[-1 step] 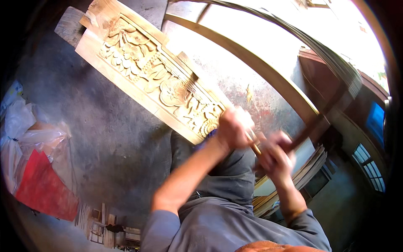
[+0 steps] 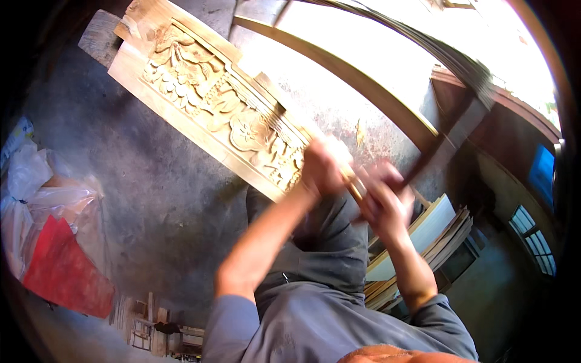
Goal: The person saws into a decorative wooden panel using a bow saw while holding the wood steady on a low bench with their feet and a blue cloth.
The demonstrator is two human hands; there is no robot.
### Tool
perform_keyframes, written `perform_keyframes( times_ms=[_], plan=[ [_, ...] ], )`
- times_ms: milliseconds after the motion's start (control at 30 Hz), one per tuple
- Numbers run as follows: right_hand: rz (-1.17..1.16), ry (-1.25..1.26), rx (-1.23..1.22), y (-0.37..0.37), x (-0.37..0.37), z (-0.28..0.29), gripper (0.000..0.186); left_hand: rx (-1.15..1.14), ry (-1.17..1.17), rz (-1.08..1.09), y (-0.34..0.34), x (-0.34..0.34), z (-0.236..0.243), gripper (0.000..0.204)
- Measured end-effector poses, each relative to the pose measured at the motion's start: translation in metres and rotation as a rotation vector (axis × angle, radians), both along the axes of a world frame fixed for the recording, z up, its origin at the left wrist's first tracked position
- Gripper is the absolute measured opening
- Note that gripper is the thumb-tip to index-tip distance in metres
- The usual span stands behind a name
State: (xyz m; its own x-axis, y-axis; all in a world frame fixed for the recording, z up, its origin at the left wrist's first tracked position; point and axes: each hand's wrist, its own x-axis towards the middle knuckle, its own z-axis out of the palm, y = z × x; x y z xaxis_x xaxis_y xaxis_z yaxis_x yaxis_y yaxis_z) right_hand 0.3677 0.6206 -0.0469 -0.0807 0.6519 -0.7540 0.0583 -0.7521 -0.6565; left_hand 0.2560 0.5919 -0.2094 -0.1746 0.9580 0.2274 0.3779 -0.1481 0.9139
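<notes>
Evidently the far left of the frame is storage, with clear plastic bags (image 2: 29, 172) bunched above a red sheet (image 2: 66, 269). From the upper left to the centre slants a carved wooden panel (image 2: 203, 100), its near end just beside the left hand (image 2: 327, 163). That hand is closed narrowly round a slim wooden rod (image 2: 356, 189). Next, right of centre, the right hand (image 2: 387, 196) is curled on a large frame tool (image 2: 451, 136), whose curved bar (image 2: 342, 68) sweeps toward the top. Stacked boards (image 2: 423, 245) lean at lower right.

The step in hand looks like a two-handed stroke with this tool; the next move would call for firm grips and a steady panel. Blur hides the finger placement and any blade or contact point; the tool's top is cut off, and glare washes out the upper right.
</notes>
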Motion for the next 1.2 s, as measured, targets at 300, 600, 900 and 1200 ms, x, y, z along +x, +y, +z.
perform_keyframes(
  times_ms=[300, 600, 900, 1200],
  plan=[
    [0.179, 0.003, 0.11, -0.062, 0.134, 0.178, 0.037, 0.048, -0.13, -0.11, -0.059, 0.111, 0.174, 0.07],
    [-0.045, 0.114, 0.003, -0.01, 0.044, -0.029, 0.011, 0.103, 0.165, -0.045, 0.003, 0.019, -0.026, 0.066],
    [0.045, -0.039, 0.012, -0.056, 0.122, 0.195, 0.015, 0.041, -0.122, -0.091, -0.047, 0.109, 0.184, 0.068],
    [-0.066, 0.044, 0.033, -0.007, 0.011, -0.03, 0.01, 0.104, 0.128, -0.027, 0.001, -0.004, -0.032, 0.061]
  ],
)
